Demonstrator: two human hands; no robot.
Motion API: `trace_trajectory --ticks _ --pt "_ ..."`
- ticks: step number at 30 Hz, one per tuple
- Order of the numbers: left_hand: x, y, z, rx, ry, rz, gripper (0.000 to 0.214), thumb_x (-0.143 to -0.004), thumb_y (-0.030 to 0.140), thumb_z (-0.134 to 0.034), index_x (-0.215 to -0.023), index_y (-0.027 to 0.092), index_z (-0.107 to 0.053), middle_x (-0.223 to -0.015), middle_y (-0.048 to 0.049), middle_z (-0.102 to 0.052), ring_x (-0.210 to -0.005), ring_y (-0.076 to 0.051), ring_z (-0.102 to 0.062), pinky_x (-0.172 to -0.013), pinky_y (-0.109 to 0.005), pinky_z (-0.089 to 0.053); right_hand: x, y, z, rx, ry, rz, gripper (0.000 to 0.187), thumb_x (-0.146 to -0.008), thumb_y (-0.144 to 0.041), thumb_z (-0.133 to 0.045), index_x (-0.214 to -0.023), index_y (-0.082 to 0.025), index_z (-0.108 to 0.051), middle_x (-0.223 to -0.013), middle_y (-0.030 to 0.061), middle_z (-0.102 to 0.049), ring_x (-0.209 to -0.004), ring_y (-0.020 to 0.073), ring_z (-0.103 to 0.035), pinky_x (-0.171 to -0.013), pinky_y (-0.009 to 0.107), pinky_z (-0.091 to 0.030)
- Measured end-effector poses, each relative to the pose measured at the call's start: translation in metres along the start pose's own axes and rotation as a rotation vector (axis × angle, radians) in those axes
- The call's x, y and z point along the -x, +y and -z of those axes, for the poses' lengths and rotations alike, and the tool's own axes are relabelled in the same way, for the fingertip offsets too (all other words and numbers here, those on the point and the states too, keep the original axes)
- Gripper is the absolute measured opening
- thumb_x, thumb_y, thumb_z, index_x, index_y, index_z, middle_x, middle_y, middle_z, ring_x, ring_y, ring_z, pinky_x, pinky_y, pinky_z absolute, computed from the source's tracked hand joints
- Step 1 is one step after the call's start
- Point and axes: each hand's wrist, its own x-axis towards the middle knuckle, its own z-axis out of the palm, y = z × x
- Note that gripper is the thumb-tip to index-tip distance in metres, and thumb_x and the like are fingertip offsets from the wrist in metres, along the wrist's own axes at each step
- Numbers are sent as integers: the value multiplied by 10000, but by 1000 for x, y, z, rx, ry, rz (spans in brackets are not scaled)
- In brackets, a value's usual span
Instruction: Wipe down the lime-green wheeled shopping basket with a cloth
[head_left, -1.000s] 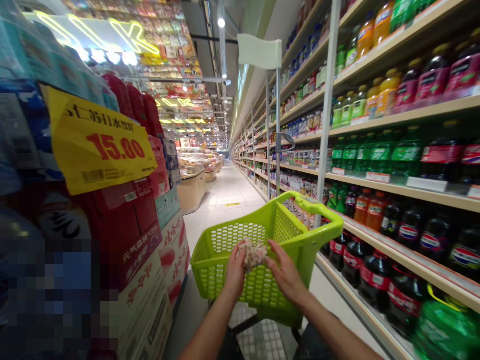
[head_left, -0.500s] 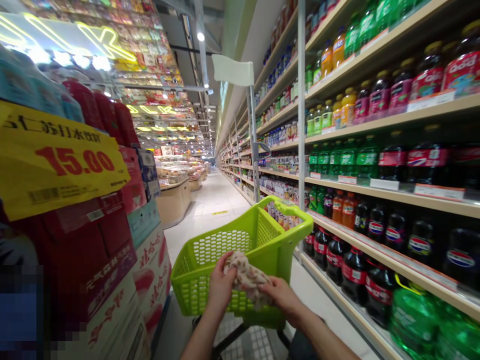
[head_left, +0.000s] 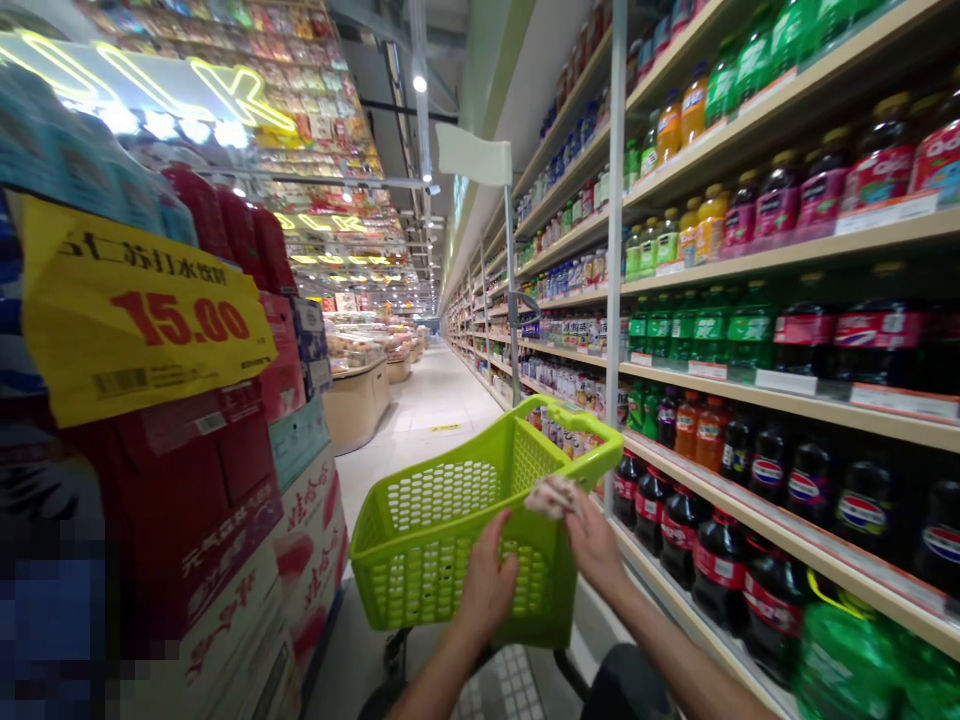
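Note:
A green plastic shopping cart (head_left: 442, 490) stands right in front of me. My right hand (head_left: 596, 545) is closed on a crumpled, pale patterned cloth (head_left: 553, 496), which lies against the cart's upper rim near the handle (head_left: 600, 450). Beside the cart's near side, my left hand (head_left: 489, 575) holds nothing, its thumb and fingers apart. Whether the left fingertips touch the cart wall cannot be made out.
Shelves of soda bottles (head_left: 776, 470) line the right side. Stacked drink cartons (head_left: 300, 540) with a yellow price sign (head_left: 150, 310) rise close on the left. A pole with a pale flag (head_left: 474, 155) stands behind the cart. The aisle floor (head_left: 427, 390) stretches ahead.
The cloth, held in both hands before, is now in the right hand only and has moved right and up to the cart rim. My left hand has let go and shifted slightly right.

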Motion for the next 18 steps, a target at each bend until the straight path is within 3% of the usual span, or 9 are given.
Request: trace_trajectory --ticks 2,3,4,6,8,10,13,16,18 --pt "-15 -17 18 -389 64 60 674 -628 89 -407 -1301 98 -364 -1391 -95 -355 -1302 -204 -259 -1098 -395 -144 -47 18 29 357 262 164 451 -744 -218 -405 -1163 -112 -534 -1306 142 -442 -1238 290 -341 -1040 485 -242" --pt "-21 -25 25 -542 36 120 706 -613 76 -420 -1315 94 -338 -1411 -98 -315 -1319 -224 -214 -1095 -437 -122 -68 27 41 498 344 213 472 -748 -194 -392 -1195 -93 -505 -1344 153 -390 -1263 296 -296 -1043 488 -232" --pt "-24 -31 30 -660 -12 172 744 -597 64 -429 -1330 96 -308 -1428 -96 -279 -1328 -238 -180 -1088 -467 -118 -85 35 51 594 395 256 485 -759 -176 -376 -1226 -92 -477 -1359 149 -371 -1275 294 -274 -1041 491 -236" --pt "-27 -40 34 -796 -118 232 796 -579 53 -439 -1352 98 -253 -1447 -87 -228 -1337 -244 -143 -1073 -484 -157 -99 56 57 712 358 340 495 -771 -129 -344 -1253 -116 -456 -1336 133 -411 -1259 272 -315 -1025 478 -280" --pt "-25 -43 34 -844 -162 240 805 -592 64 -435 -1365 106 -215 -1459 -76 -192 -1342 -229 -126 -1061 -472 -204 -85 81 48 752 219 422 502 -768 -83 -321 -1237 -152 -485 -1280 110 -483 -1212 243 -395 -997 449 -340" --pt "-21 -43 34 -866 -170 243 804 -612 93 -432 -1376 121 -182 -1468 -66 -156 -1346 -229 -106 -1052 -497 -206 -50 104 31 752 99 486 498 -767 -58 -311 -1202 -172 -525 -1234 100 -530 -1167 220 -453 -960 410 -396" --pt "-15 -43 38 -901 -190 221 828 -603 115 -435 -1383 146 -157 -1473 -51 -125 -1348 -235 -85 -1054 -533 -153 -4 117 13 701 -35 582 471 -786 -62 -312 -1163 -196 -561 -1169 87 -582 -1117 193 -502 -909 370 -448" --pt "-12 -46 43 -927 -186 195 840 -586 104 -428 -1382 160 -167 -1470 -55 -129 -1348 -227 -93 -1056 -526 -137 -10 97 18 638 -98 614 471 -794 -64 -309 -1175 -197 -550 -1185 78 -573 -1145 182 -479 -939 376 -427" --pt "-11 -47 45 -943 -181 183 848 -579 105 -430 -1382 161 -165 -1468 -57 -127 -1347 -228 -96 -1049 -539 -134 -37 74 29 629 28 539 486 -789 -67 -311 -1225 -163 -502 -1275 96 -496 -1219 193 -394 -997 404 -364"
